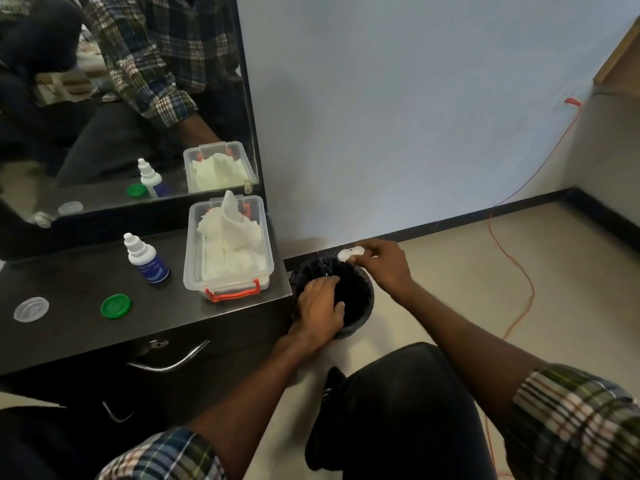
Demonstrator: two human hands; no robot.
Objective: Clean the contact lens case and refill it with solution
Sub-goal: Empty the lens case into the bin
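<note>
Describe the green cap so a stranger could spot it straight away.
Start at the dark dresser top below the mirror. Near its front edge, ahead of the solution bottle, two round caps lie apart. The green cap is the right one of the pair, bright and opaque, while its neighbour, the clear cap, is see-through and pale.

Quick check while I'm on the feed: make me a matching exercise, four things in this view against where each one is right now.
Things:
1. lens case
2. green cap
3. solution bottle
4. clear cap

Places:
A. standing on the dresser top, left of the tissue box
B. held in the right hand over the bin
C. lying near the dresser's left edge
D. lying flat in front of the bottle

Pairs: 1-B, 2-D, 3-A, 4-C
</note>
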